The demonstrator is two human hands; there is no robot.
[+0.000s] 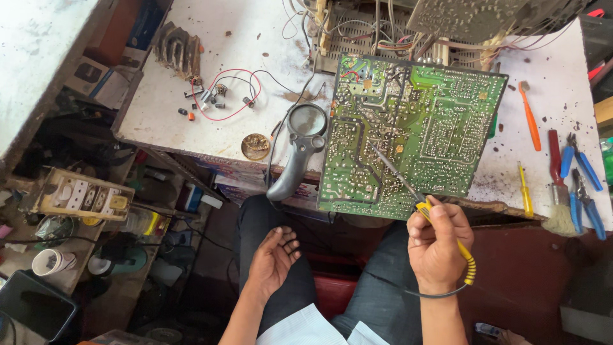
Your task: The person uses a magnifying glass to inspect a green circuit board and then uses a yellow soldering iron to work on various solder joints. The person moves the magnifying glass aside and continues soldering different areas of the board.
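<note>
- A large green circuit board (412, 131) lies solder side up at the near edge of a stained white workbench (191, 108), tilted slightly, its lower edge overhanging toward the person's lap.
- A thin metal probe (391, 166) with a yellow handle rests its tip near the middle of the board.
- Just left of the board lies a grey magnifying glass (300, 144); beside it sits a round brass-coloured tin (255, 146). Farther left are small loose components and a red wire (223, 96).
- Right of the board lie an orange tool (529, 116), a yellow screwdriver (524, 190), a brush (558, 185) and blue-handled pliers (584, 185).
- Nothing lies between the probe and the board.
- The right hand (437, 246) is closed around the probe's handle, fingers curled, thumb pressing on top.
- The left hand (273, 259) rests on the left thigh, palm up, fingers loosely open, holding nothing.
</note>
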